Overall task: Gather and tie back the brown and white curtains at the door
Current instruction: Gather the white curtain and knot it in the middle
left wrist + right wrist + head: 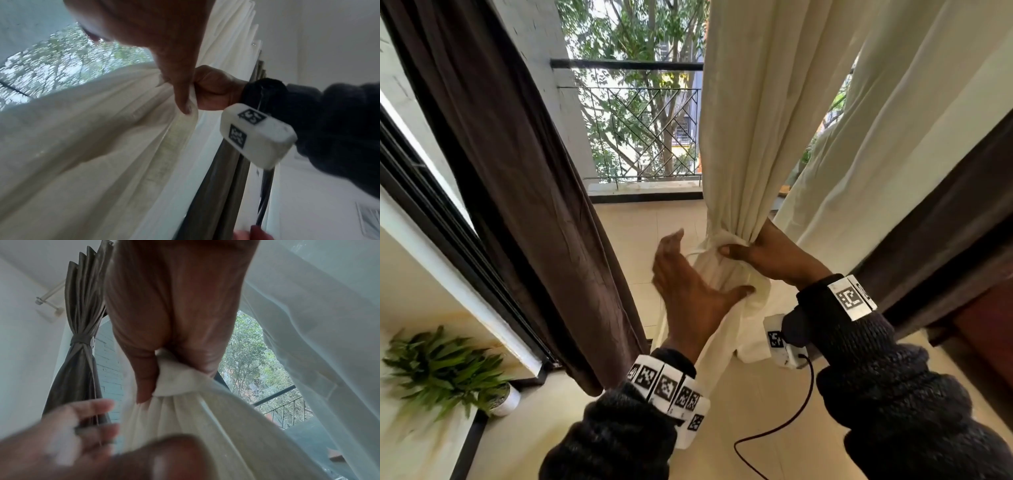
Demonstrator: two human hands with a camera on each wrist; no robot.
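Observation:
The white curtain [756, 137] hangs in the middle of the doorway, bunched into a narrow waist. My right hand [763, 253] grips that waist, thumb in front, over a white band of fabric [174, 382] wrapped round it. My left hand [688, 291] is just left of the bunch with its fingers spread; only its thumb [183, 97] rests on a fold below the right hand [213, 91]. A brown curtain [517, 171] hangs on the left, tied at its middle [82, 339] in the right wrist view. Another brown curtain [945, 222] hangs at the right behind a second white panel.
A potted plant [448, 370] stands on the floor at the lower left beside the dark sliding door frame [448, 222]. The balcony railing [637, 120] and trees lie beyond the doorway. A black cable [784, 421] dangles from my right wrist.

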